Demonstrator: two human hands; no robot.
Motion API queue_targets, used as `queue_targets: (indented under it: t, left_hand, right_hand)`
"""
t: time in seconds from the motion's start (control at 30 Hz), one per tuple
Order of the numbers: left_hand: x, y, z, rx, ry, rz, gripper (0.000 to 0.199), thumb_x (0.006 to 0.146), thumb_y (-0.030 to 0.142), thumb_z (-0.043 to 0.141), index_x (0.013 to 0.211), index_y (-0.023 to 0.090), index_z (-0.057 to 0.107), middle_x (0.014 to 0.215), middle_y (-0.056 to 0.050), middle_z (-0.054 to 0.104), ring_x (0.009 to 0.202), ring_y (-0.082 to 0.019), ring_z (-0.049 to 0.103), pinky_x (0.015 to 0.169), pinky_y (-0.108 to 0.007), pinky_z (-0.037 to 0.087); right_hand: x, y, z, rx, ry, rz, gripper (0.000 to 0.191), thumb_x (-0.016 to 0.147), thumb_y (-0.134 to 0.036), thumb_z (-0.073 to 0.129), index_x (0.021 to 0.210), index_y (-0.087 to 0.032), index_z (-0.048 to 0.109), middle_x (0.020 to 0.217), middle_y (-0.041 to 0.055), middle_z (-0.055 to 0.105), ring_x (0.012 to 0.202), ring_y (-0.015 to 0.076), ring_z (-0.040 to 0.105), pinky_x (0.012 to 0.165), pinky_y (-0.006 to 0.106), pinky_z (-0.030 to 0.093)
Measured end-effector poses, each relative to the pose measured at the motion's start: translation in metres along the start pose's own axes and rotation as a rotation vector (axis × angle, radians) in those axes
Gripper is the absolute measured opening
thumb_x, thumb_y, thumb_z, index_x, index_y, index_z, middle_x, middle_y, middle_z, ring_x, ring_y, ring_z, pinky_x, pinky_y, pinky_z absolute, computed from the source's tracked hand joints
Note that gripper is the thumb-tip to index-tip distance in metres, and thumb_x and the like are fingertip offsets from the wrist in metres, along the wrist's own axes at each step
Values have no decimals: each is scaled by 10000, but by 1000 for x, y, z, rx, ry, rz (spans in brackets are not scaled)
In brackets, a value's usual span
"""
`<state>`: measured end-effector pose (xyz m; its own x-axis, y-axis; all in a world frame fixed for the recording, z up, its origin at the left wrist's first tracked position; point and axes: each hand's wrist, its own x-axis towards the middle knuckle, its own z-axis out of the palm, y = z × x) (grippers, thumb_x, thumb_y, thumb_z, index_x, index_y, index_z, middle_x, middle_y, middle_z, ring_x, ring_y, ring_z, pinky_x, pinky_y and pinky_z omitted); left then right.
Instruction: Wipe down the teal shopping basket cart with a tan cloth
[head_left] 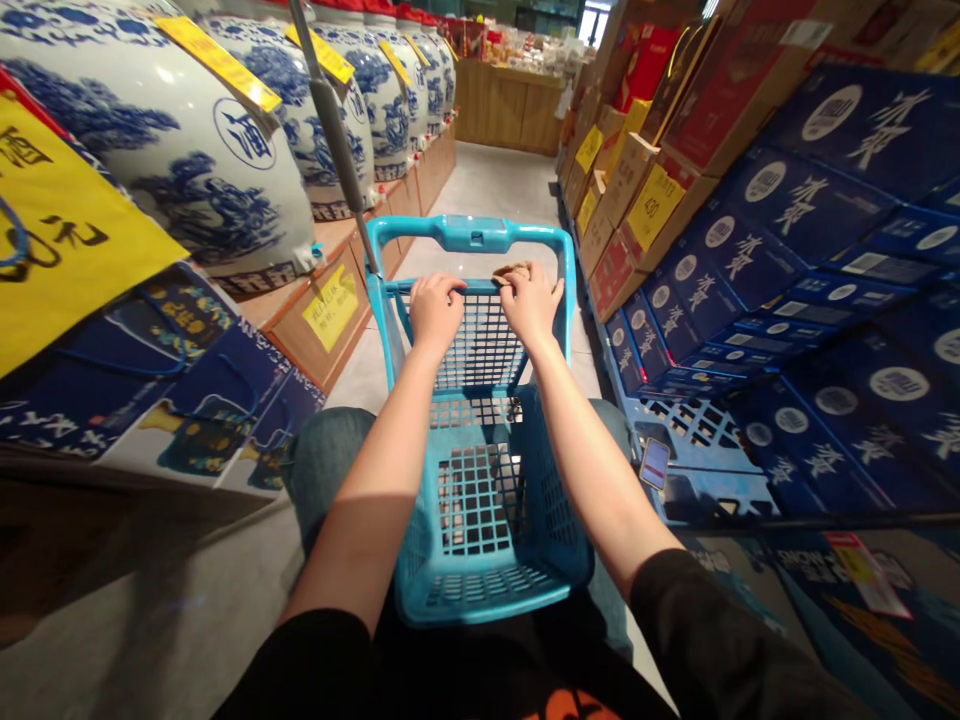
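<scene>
Between my knees stands a blue plastic shopping cart (491, 590) with a grid basket; nothing lies inside the basket. My left hand (437, 312) is curled over the left part of the basket's far rim, below the raised handle. At the right part of that rim, my right hand (534, 305) grips a crumpled tan cloth (510, 272), which pokes out past the fingers. Part of the cloth is hidden under the hand. A grey pole (334, 130) rises at the cart's left side.
Large blue-and-white jars (202, 140) line the left on a wooden ledge, with gift bags (187, 390) nearer. Blue boxes (750, 240) and brown cartons (637, 200) are stacked on the right. A phone (655, 463) lies on a blue pallet (690, 430). The tiled aisle (502, 180) runs to a wooden counter (510, 105).
</scene>
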<state>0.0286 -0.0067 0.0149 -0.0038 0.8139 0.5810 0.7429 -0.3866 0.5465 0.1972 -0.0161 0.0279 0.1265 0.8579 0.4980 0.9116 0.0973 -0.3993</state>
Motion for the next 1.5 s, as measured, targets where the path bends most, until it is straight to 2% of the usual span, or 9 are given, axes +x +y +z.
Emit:
queue_targets:
  t: [0.17,0.33,0.53,0.73,0.8,0.97,1.17,1.3,1.5]
  left_hand:
    - [-1,3,-1,4,-7,9,337,917,56,526,966,244,801,1140,-61,798,1186,-290,709,1171,-458,468]
    - [-2,5,-1,18,-8,0,337,917,67,524,951,258,799,1144,-56,791,1205,-298,695,1184,-472,450]
    - [-1,2,-1,3,-18,-4,345,905,68,507,944,253,795,1147,-68,796,1194,-307,695,1178,-479,457]
    - [-3,2,-3,34,-8,0,340,887,66,512,924,254,793,1132,-66,799,1168,-293,710,1162,-458,472]
    - [-3,1,-5,34,-6,7,344,891,65,500,922,246,791,1136,-74,803,1166,-290,716,1159,-454,475]
    - [-4,0,-8,23,-5,15,338,900,64,491,917,228,786,1129,-86,814,1168,-299,727,1166,-476,472]
    - [-11,4,-5,44,11,-2,327,880,57,528,891,256,787,1150,-72,805,1197,-306,717,1231,-513,418]
    - [-16,4,-10,55,-2,-3,346,878,48,517,888,260,790,1160,-70,799,1211,-301,711,1224,-501,426]
    - [-20,4,-13,29,-11,5,366,875,54,497,895,271,792,1153,-43,812,1197,-287,716,1194,-483,457]
  right_hand:
    - [-8,9,-5,-12,-4,-44,402,976,-197,550,1326,-160,745,1625,205,518,1387,382,528,1201,565,431]
    - [-12,2,-4,-25,-48,-146,385,991,-242,577,1327,-167,749,1612,193,533,1404,373,517,1229,557,418]
    - [-10,8,-3,57,58,24,330,1006,-214,532,1204,-136,784,1591,218,540,1369,369,551,1181,527,472]
    - [-18,-15,5,81,-15,-225,349,973,-183,585,1265,-157,775,1551,182,600,1365,356,547,1227,505,425]
    - [-17,-16,4,83,-11,-200,333,988,-194,572,1236,-153,790,1538,184,611,1336,349,568,1217,499,431]
    - [-14,-5,0,66,90,26,316,1007,-221,553,1179,-128,801,1540,212,599,1333,361,575,1182,514,458]
    - [-26,-19,5,47,35,-114,346,981,-215,597,1273,-148,769,1553,201,593,1371,378,534,1234,536,419]
    - [-34,-25,2,62,-9,-119,378,1002,-203,545,1305,-149,764,1577,187,573,1403,360,517,1250,502,414]
    - [-40,-20,-1,94,29,-93,390,993,-182,534,1310,-160,761,1576,179,577,1417,364,506,1257,537,403]
